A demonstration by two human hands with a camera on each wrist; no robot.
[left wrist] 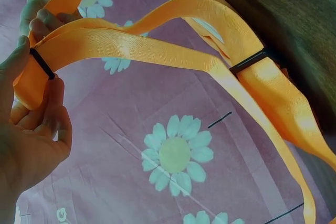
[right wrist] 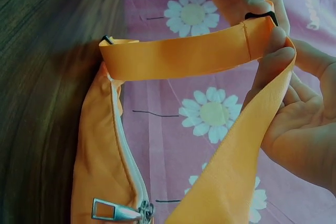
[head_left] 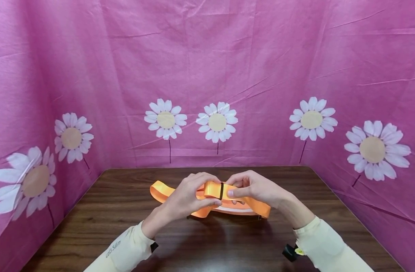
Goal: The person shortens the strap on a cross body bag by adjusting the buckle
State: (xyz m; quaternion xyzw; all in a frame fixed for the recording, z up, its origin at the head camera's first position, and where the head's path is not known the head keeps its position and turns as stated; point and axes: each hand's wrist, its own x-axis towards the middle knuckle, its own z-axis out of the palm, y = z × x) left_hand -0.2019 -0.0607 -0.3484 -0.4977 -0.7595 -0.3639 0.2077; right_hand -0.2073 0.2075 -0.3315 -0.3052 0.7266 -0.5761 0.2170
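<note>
An orange strap [head_left: 212, 189] runs through a black slide buckle [head_left: 221, 190], raised above the table between both hands. The left hand [head_left: 190, 194] pinches the strap at the buckle's left side, thumb below and fingers above. On the other side, the right hand [head_left: 258, 189] pinches the strap between thumb and fingers. Behind and below the hands is an orange pouch [right wrist: 97, 145] with a white zipper and a metal zipper pull [right wrist: 118, 210]. The left wrist view shows a second black buckle [left wrist: 249, 61] farther along the strap. A strap loop [head_left: 159, 190] extends to the left.
The dark wooden table [head_left: 125, 211] lies under the work. A pink cloth [head_left: 207, 68] printed with white daisies surrounds it at the back and both sides. A black device [head_left: 290, 252] sits under the right sleeve.
</note>
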